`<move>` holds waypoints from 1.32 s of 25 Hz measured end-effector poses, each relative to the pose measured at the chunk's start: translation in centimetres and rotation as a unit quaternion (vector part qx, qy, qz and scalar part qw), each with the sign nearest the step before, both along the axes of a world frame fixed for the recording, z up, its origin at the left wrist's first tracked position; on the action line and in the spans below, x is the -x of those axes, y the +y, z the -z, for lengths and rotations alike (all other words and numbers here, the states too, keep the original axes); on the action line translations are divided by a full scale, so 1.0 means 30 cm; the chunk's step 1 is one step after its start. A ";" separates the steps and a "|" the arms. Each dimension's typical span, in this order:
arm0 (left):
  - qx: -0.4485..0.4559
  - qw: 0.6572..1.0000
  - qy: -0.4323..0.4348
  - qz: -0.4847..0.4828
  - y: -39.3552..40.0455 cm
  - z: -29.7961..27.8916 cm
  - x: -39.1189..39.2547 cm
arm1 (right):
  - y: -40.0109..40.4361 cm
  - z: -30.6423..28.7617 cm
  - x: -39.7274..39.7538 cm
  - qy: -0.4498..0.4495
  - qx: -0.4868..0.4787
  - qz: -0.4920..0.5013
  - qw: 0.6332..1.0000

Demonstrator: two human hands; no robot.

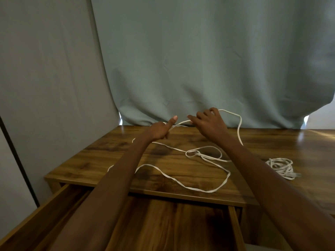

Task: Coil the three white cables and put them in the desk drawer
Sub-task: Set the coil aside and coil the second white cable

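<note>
The loose cable lies spread over the table in wide, slack loops, its long run sweeping from about 9 o'clock near the left forearm round to 4 o'clock by the front edge, then back up through a small tangle of crossed loops at the middle. From there it rises to both hands, which hold it up above the far side of the table at 12 o'clock. The left hand is clenched round the cable with the thumb sticking up; the right hand pinches it between curled fingers, with a further length arcing out over that hand and dropping at 2 o'clock toward the table. A short span of cable stretches between the 2 hands, lying roughly left to right, so the slack to be gathered sits below and nearer the person than either hand. The tangle lies about midway under them, perhaps a little closer to the right. My guess is that coiling has only just started on this cable, and the next pull has to draw slack up through those crossed loops, which could snag. A second cable, already bundled, rests at 3 o'clock just beyond the right forearm. I can make out only 2 cables. The drawer stands open at 6 o'clock beneath the arms, and a grey-green curtain hangs behind the table.
</note>
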State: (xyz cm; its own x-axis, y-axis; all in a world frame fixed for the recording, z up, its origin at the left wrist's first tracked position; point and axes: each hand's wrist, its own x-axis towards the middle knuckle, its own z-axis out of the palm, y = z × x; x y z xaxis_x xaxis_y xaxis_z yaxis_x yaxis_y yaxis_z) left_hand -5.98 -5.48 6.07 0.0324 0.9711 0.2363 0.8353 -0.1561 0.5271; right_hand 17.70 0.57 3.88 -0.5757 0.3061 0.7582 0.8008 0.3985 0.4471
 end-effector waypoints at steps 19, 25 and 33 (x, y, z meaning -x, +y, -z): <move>-0.036 0.567 -0.751 0.337 -0.055 -0.031 -0.208 | 0.045 0.131 0.097 0.114 0.181 -0.038 0.976; -0.243 0.701 -0.651 0.161 0.019 -0.069 -0.182 | -0.014 0.174 0.161 0.078 0.188 -0.003 0.979; -0.320 0.943 -0.092 -0.025 0.136 0.032 -0.071 | -0.019 0.170 0.116 0.037 0.092 -0.018 0.995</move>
State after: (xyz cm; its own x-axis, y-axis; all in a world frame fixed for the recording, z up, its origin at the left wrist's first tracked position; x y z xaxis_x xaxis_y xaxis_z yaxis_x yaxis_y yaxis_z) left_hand -3.87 -1.40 5.11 -0.1084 0.6267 0.7717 0.7540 -0.4541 0.4747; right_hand 14.21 -0.02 -1.21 -0.5329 0.4239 0.7324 0.8129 0.4968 0.3040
